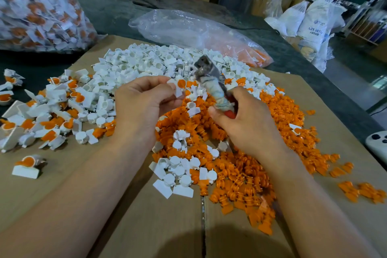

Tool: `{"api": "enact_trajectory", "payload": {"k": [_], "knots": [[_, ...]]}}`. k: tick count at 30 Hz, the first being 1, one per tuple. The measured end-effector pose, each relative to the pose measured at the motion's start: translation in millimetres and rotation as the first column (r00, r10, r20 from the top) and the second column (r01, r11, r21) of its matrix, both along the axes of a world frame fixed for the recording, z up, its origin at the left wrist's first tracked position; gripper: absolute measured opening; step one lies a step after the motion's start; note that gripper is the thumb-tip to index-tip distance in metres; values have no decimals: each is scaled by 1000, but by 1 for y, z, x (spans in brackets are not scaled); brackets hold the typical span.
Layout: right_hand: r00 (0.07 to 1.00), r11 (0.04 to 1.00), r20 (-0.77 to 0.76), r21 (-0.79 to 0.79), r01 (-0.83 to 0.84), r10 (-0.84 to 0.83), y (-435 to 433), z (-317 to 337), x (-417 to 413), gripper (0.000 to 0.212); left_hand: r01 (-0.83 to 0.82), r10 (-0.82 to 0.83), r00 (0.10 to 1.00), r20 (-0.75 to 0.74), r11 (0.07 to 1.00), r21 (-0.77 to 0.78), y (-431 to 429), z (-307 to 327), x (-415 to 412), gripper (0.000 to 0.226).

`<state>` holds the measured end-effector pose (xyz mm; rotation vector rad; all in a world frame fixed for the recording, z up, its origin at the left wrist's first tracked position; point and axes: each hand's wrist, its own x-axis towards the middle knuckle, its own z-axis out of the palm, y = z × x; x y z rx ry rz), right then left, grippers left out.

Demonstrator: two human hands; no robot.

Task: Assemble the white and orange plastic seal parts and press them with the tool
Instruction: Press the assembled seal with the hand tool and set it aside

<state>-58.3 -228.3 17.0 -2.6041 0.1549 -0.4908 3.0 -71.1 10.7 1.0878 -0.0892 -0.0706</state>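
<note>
My left hand (144,98) pinches a joined seal (179,88), a white piece with an orange insert, above the heaps. My right hand (247,119) grips the pressing tool (211,81) by its cloth-wrapped handle, and the tool's grey metal head tilts up and left, close to the seal. Below lies a heap of loose orange parts (251,163). Behind it spreads a heap of loose white parts (150,63). A smaller cluster of white parts (180,174) sits near my forearms.
Joined white-and-orange seals (52,115) lie in a pile at the left on the cardboard sheet (146,226). A big bag of finished seals (37,6) stands far left. A clear plastic bag (188,29) lies behind the heaps. A white device (377,142) sits at the right edge.
</note>
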Motion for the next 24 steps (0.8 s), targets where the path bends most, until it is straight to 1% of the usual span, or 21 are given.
{"api": "enact_trajectory", "payload": {"k": [2, 6, 9, 11, 16, 24], "knots": [[998, 998, 3, -1, 62, -62, -7, 0, 1, 31, 2, -2, 1000, 3, 999, 32, -1, -1, 0, 17], [983, 982, -52, -76, 172, -176, -19, -2, 4, 43, 6, -14, 998, 66, 992, 123, -1, -1, -3, 21], [969, 967, -89, -134, 217, -230, -24, -4, 7, 50, -12, -8, 994, 107, 983, 184, -1, -1, -5, 22], [964, 961, -103, -155, 229, -246, -26, -6, 8, 53, -7, -16, 994, 109, 978, 209, -1, 0, -6, 21], [952, 947, -152, -225, 228, -266, -26, -7, 8, 60, 62, -78, 995, 68, 975, 213, -1, 3, -8, 20], [943, 939, -181, -256, 229, -279, -26, -7, 9, 68, 95, -99, 995, 14, 979, 179, -1, 3, -7, 20]]}}
